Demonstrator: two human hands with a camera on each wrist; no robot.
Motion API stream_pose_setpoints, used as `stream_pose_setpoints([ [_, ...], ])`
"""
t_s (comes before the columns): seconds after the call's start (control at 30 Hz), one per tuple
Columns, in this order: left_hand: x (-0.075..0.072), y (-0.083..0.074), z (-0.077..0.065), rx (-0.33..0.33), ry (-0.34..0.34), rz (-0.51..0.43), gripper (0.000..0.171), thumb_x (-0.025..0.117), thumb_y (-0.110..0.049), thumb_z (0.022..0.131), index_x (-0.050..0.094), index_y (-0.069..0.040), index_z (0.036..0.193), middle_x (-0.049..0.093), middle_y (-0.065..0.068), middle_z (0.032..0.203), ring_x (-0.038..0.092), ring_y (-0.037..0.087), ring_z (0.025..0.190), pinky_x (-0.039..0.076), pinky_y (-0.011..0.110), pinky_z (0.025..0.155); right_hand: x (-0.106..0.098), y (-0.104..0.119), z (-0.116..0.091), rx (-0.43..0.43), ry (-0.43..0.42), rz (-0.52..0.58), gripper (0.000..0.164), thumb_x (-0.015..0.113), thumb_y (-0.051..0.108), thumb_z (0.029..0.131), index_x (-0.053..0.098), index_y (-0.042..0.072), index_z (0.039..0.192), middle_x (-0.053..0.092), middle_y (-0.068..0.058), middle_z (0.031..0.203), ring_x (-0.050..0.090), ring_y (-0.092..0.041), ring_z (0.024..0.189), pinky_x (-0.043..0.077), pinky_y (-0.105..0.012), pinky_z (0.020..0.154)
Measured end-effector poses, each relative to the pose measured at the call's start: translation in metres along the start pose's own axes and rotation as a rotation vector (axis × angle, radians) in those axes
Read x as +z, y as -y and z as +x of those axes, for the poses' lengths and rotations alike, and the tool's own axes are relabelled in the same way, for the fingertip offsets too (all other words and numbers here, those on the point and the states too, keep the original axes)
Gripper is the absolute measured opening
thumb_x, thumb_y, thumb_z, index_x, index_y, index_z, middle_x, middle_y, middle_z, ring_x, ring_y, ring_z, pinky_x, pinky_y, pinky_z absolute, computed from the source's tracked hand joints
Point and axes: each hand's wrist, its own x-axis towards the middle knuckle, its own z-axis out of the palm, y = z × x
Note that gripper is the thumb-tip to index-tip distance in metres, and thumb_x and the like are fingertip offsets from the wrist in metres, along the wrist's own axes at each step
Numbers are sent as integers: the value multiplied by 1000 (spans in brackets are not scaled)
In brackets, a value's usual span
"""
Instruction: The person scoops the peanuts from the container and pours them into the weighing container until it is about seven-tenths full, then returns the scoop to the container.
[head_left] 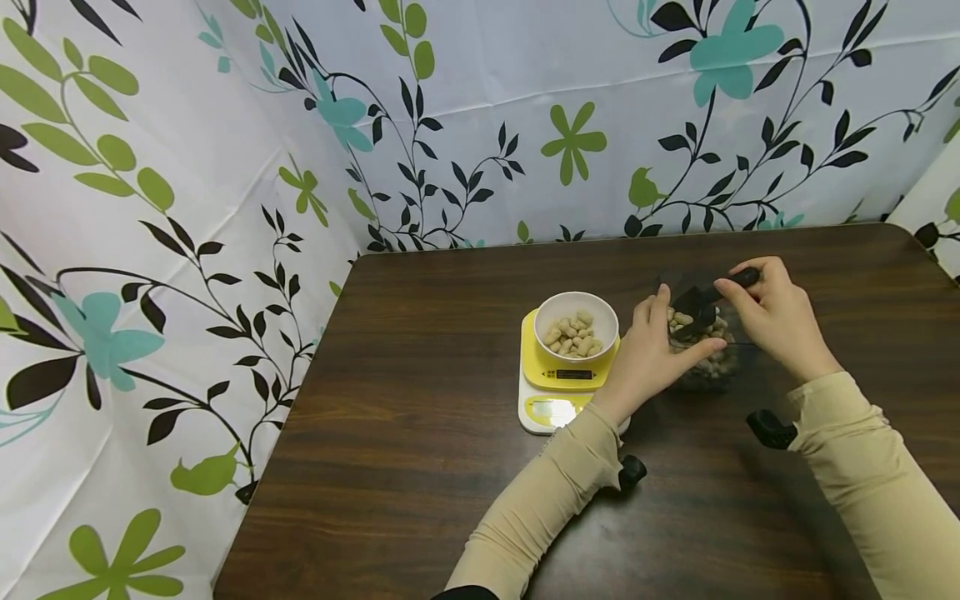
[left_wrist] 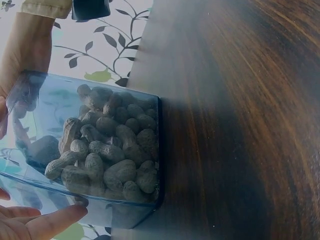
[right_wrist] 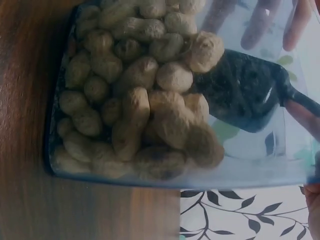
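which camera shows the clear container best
Left wrist view: most of the container shows up close, peanuts inside. The right wrist view crops it more; the head view shows it small, partly behind the left hand.

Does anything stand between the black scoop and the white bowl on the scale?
Yes. The left hand, holding the clear container, is between them, on the side nearer the bowl. The container's wall also stands there, as the scoop is inside. Likely the scoop must be lifted over both.
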Motion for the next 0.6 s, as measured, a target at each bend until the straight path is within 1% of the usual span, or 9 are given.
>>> stream_pose_setpoints([
  [0.1, 0, 0, -1, -1, -7, 12, 92, 53, -63, 84, 6, -20, 151, 30, 8, 150, 52, 19, 122, 50, 25, 90, -2, -2, -4, -4, 38, 4, 42, 46, 33, 98, 40, 0, 122, 42, -5, 55, 30, -12, 38, 28, -28, 38],
  [0.23, 1, 1, -1, 0, -20, 28, 93, 53, -64, 84, 9, -18, 151, 31, 8, 149, 51, 19, 124, 49, 26, 92, -2, -4, -10, 17, 46, 16, 39, 44, 32, 98, 41, 1, 122, 39, -3, 52, 29, -12, 37, 28, -29, 37],
  [0.33, 1, 2, -1, 5, -17, 16, 93, 53, -63, 84, 7, -19, 151, 30, 8, 150, 49, 20, 126, 49, 27, 93, 0, -3, -10, 43, 20, 27, 40, 45, 33, 98, 42, 2, 122, 37, -1, 50, 28, -11, 35, 27, -29, 36],
  [0.6, -1, 2, 0, 12, -7, -6, 92, 53, -62, 85, 6, -20, 151, 28, 7, 152, 47, 20, 129, 48, 28, 96, 0, 0, -2, 123, -59, 54, 46, 46, 40, 96, 44, 0, 119, 35, 5, 45, 26, -8, 33, 24, -28, 34],
])
